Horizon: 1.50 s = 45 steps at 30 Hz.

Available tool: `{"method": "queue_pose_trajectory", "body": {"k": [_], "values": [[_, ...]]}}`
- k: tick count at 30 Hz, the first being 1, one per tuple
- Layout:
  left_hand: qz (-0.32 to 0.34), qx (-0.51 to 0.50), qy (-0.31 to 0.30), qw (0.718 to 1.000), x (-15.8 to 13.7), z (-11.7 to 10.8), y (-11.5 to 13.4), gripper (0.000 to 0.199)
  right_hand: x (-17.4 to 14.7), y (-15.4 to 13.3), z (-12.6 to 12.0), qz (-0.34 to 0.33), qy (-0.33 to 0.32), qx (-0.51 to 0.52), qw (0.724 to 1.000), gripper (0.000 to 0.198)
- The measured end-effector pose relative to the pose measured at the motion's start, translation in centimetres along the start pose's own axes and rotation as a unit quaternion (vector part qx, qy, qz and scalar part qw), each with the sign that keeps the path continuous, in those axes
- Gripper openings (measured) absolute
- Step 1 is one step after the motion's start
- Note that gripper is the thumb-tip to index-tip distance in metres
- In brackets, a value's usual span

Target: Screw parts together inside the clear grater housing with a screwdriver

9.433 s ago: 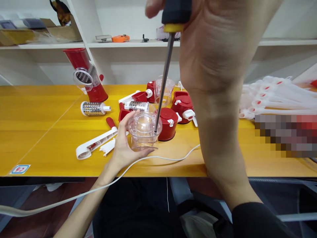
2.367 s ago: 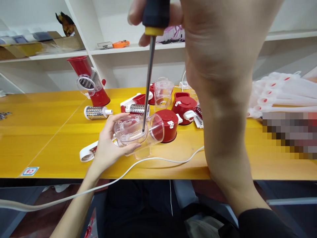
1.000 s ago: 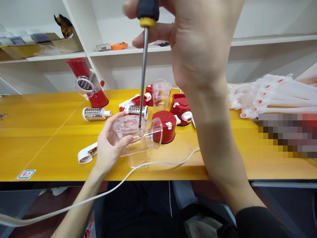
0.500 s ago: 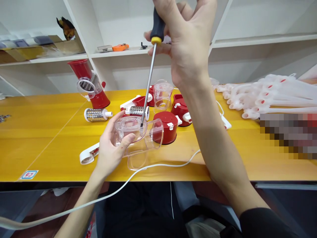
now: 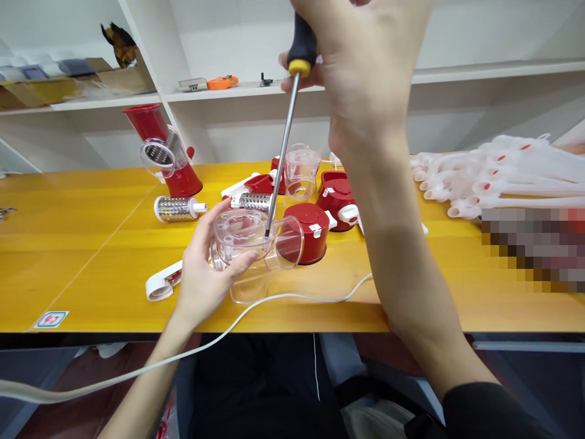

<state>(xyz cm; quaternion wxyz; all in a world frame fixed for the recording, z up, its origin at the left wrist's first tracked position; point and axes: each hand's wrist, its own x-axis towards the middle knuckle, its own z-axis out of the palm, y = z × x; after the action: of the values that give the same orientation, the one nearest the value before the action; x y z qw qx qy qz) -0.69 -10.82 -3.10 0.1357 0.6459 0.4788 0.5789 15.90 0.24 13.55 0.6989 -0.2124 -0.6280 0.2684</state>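
My left hand is closed around a clear plastic grater housing, thumb on the near side, holding it over the front of the table. Up high, my right hand grips a screwdriver with a dark handle and yellow collar; its top is cut off by the frame edge. The steel shaft slants down to the left, and its tip meets the right part of the housing's flat round face. Whether a screw sits under the tip I cannot tell. Just right of the housing stands a red base.
An assembled red drum grater stands at the back left, near a metal grating drum. A white crank handle lies left. Behind are another red base and clear housing. A white cable crosses in front. Translucent plungers lie right.
My right hand and the screwdriver have shifted slightly right, with the wrist turned. The tip now sits a little further right on the clear housing, which my left hand has tilted slightly.
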Motion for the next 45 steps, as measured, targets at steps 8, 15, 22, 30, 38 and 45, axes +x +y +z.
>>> {"method": "queue_pose_trajectory", "body": {"k": [8,15,22,30,38,45], "values": [[0.013,0.027,-0.01,0.999,0.0,0.0,0.0,0.081,-0.3,-0.9,-0.6,0.025,-0.035,0.001,0.999,0.039],[0.049,0.04,0.03,0.998,0.8,-0.4,-0.7,0.062,0.5,0.1,-1.4,0.084,-0.087,0.049,0.991,0.05],[0.031,0.022,0.019,0.999,0.8,-0.5,-0.6,0.067,0.2,0.2,-0.4,0.067,-0.069,0.049,0.994,0.043],[0.037,0.019,-0.015,0.999,0.2,0.1,0.4,0.078,0.4,1.1,0.2,0.053,-0.018,0.028,0.998,0.039],[0.052,0.018,0.022,0.998,0.5,-0.4,-0.7,0.069,0.8,0.8,-1.2,0.065,-0.032,-0.002,0.997,0.036],[0.057,0.055,0.025,0.997,0.8,-0.7,-0.7,0.065,-0.4,-0.7,-1.3,0.055,0.012,-0.035,0.998,0.047]]}}
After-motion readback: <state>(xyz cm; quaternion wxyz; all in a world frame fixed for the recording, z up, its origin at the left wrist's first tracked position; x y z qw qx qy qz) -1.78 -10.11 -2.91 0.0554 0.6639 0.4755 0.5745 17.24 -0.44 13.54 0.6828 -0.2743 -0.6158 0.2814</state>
